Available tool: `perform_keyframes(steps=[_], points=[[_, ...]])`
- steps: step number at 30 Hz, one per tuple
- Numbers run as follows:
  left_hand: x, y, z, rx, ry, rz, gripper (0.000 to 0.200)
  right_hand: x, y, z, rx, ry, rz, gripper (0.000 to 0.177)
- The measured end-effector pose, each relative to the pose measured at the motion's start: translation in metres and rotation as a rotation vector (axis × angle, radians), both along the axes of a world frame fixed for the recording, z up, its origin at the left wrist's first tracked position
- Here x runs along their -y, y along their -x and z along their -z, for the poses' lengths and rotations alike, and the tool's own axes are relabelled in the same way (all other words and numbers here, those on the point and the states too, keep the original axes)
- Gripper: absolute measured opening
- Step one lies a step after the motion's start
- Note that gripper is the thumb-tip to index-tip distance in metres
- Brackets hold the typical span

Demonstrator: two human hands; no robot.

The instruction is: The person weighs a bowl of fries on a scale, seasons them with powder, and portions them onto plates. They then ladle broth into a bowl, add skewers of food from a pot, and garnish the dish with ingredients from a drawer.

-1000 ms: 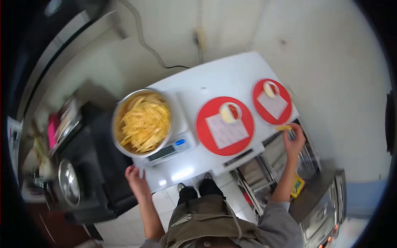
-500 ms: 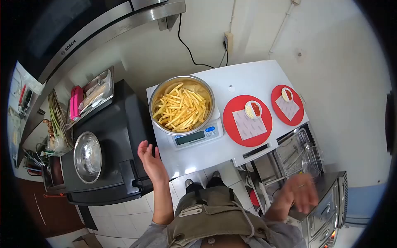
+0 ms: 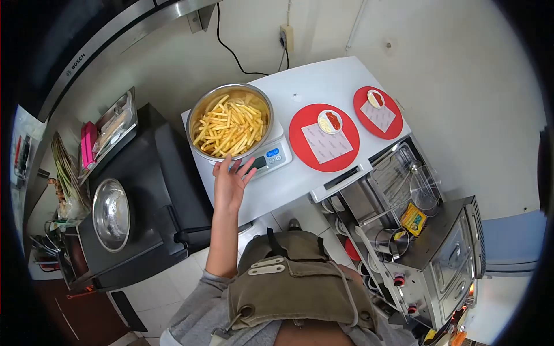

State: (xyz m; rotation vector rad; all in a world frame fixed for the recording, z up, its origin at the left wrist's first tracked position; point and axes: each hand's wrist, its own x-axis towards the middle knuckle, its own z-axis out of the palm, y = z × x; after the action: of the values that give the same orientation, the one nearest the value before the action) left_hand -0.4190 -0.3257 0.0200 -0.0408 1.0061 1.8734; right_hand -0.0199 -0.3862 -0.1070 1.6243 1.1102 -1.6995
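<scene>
My left hand [image 3: 231,181] reaches up to the near side of a steel bowl [image 3: 191,124], palm up and fingers spread. Its fingertips are right at the bowl's front rim and overlap the scale's front in this view. French fries [image 3: 229,128] fill the bowl, which stands on a white digital scale [image 3: 281,154]. To the right lies a red round plate [image 3: 299,124] with a printed paper sheet [image 3: 326,146] and a small dish of red and white sauces [image 3: 330,122]. A second red plate [image 3: 392,128], similarly set, lies farther right. My right hand is out of view.
A black appliance [image 3: 153,207] stands left of the white table [image 3: 262,205], with a second steel bowl [image 3: 111,214] on it. On the right are a stainless unit [image 3: 438,254], a yellow packet [image 3: 414,219] and a wire strainer [image 3: 425,190]. A power cable runs along the wall.
My left hand has risen from beside the table's left edge to the bowl's front rim. My right hand has left the view. The camera has shifted, so the table appears farther up and left.
</scene>
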Motion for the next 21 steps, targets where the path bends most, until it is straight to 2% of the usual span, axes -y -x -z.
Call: perform_keyframes(steps=[2,4,5,7,8,10,11,13,14,16,18,21], points=[[-0.006,0.013,0.018,0.056,-0.035,0.082,0.045,0.005,-0.012,0.002,0.008,0.022,0.035,0.074],[-0.013,0.016,0.022,0.079,-0.050,0.145,0.045,0.014,-0.042,0.031,-0.292,0.064,0.095,0.068],[-0.016,0.013,0.018,0.050,-0.040,0.134,0.047,0.016,-0.057,0.052,-0.288,0.059,0.098,0.068],[-0.022,0.011,0.022,0.040,-0.064,0.076,0.041,0.012,-0.084,0.088,-0.578,-0.175,-0.440,0.055],[-0.025,0.010,0.026,0.008,-0.054,0.046,0.039,0.006,-0.088,0.086,-0.575,-0.171,-0.453,0.055],[-0.032,0.010,0.034,-0.005,-0.050,0.004,0.037,-0.016,-0.086,0.086,-0.955,-0.324,-0.653,0.046],[-0.027,0.009,0.035,-0.019,-0.046,-0.039,0.036,-0.031,-0.081,0.087,-0.703,-0.272,-0.756,0.042],[-0.003,-0.007,0.010,-0.122,-0.038,0.059,0.036,-0.073,-0.010,-0.039,-0.542,-0.261,-0.728,0.043],[0.013,-0.020,-0.003,-0.066,0.019,0.017,0.036,-0.084,0.014,-0.061,-0.491,-0.242,-0.735,0.043],[0.055,-0.041,-0.041,-0.074,0.002,0.074,0.038,-0.099,0.050,-0.069,-0.453,-0.220,-0.786,0.043],[0.129,-0.048,-0.069,0.045,-0.034,0.202,0.039,-0.101,0.089,-0.063,-0.429,-0.199,-0.926,0.043],[0.242,-0.068,-0.071,0.133,-0.169,0.257,0.041,-0.084,0.152,-0.057,-0.412,-0.167,-1.193,0.043]])
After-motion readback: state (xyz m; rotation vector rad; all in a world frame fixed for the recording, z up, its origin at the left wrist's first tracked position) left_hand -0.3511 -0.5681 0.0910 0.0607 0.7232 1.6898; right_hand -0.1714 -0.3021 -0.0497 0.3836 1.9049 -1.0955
